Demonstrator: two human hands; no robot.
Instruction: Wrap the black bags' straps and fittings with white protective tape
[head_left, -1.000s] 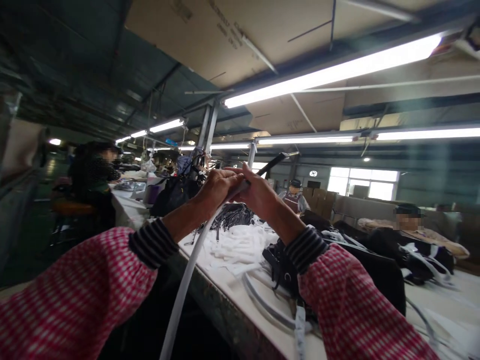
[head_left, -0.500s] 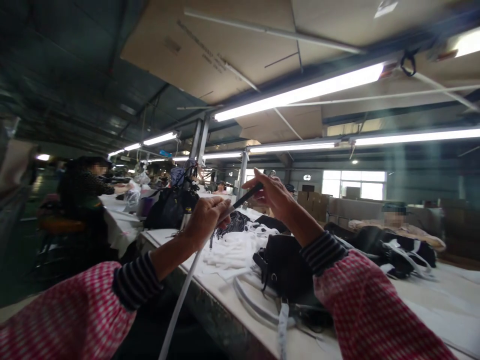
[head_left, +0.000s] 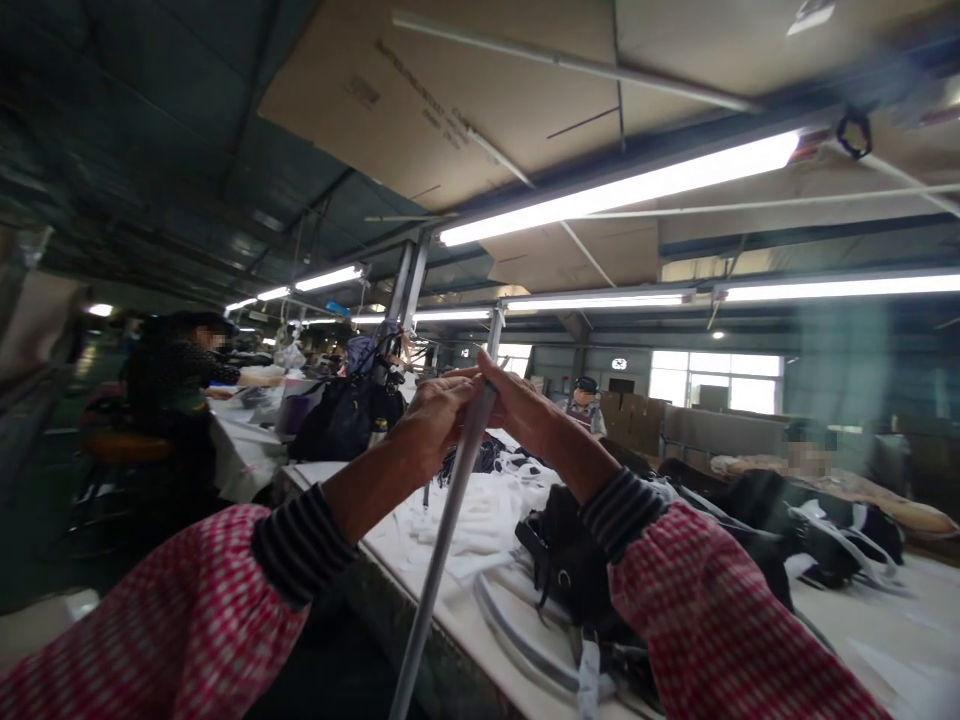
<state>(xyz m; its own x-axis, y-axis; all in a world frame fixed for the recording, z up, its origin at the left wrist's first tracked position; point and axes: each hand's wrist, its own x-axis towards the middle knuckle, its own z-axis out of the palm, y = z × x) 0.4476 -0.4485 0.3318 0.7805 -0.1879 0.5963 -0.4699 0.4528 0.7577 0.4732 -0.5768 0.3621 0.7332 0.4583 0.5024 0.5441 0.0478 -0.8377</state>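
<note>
A long, narrow grey strip (head_left: 444, 545) runs from between my hands down past the bottom edge of the view, slightly tilted. My left hand (head_left: 441, 418) is closed at its upper end, the fingers pointing right and partly hidden behind the strip. From the other side my right hand (head_left: 519, 402) pinches the same end, its fingertips close against those of the left. Whether the strip is a flat band or a tube I cannot tell. Both hands are raised above the near edge of the white table (head_left: 420, 520).
A black bag (head_left: 566, 560) lies on the table below my right forearm, with a curved grey strip (head_left: 517, 635) beside it. White pieces (head_left: 487, 510) are heaped behind. Another black bag (head_left: 330, 415) stands left. People sit at left and right; a lamp tube (head_left: 622, 190) hangs overhead.
My right hand has come down and left to meet my left hand, which has moved right and up. The dark length stretched between them no longer shows; the grey strip hangs further right.
</note>
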